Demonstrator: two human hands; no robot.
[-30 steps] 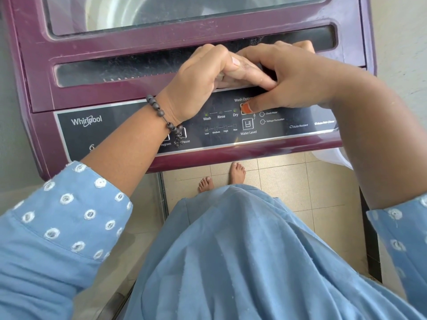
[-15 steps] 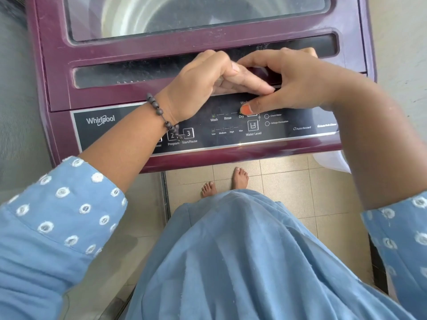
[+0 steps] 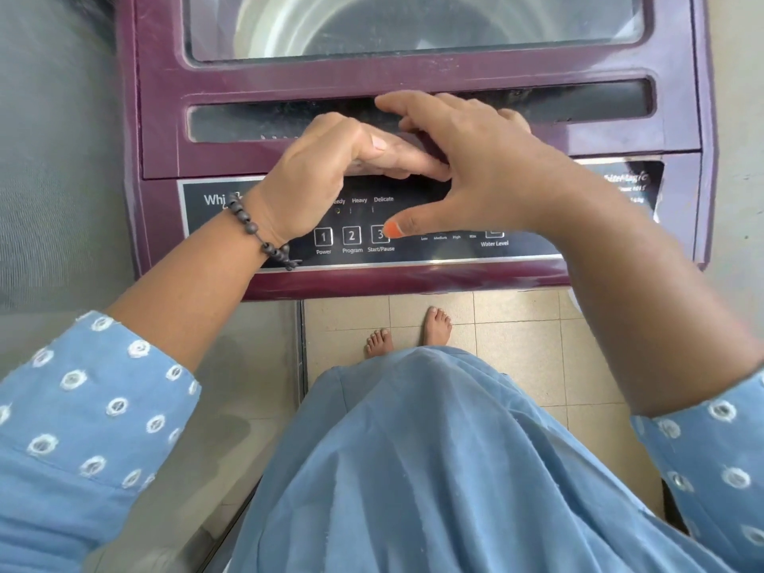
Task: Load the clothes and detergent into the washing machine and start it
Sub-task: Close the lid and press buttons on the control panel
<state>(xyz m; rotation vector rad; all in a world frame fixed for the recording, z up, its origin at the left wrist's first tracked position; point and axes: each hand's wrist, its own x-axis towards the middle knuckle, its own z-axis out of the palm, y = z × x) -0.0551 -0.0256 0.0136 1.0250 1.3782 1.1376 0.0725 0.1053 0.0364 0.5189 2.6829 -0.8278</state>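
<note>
A maroon washing machine [image 3: 413,76] fills the upper half of the view, top-loading, with its glass lid [image 3: 413,22] shut and a pale drum visible through it. It stands on a floor of beige tiles [image 3: 516,332]; a grey wall [image 3: 53,159] runs along its left side. Whether clothes or detergent are inside cannot be told through the glass. Along the front edge lies one dark control panel [image 3: 516,250] with three numbered buttons in a row: Power [image 3: 323,237], Program [image 3: 351,235] and Start/Pause [image 3: 378,233]. Two hands reach over it from blue dotted sleeves. The right hand [image 3: 475,171] is spread open, gripping nothing, its orange-nailed thumb [image 3: 392,229] touching the Start/Pause button. The left hand [image 3: 330,167], with one beaded bracelet [image 3: 252,229] on the wrist, rests loosely curled and empty on the lid's front edge, just above the panel. Two bare feet [image 3: 434,324] stand on the tiles below.
</note>
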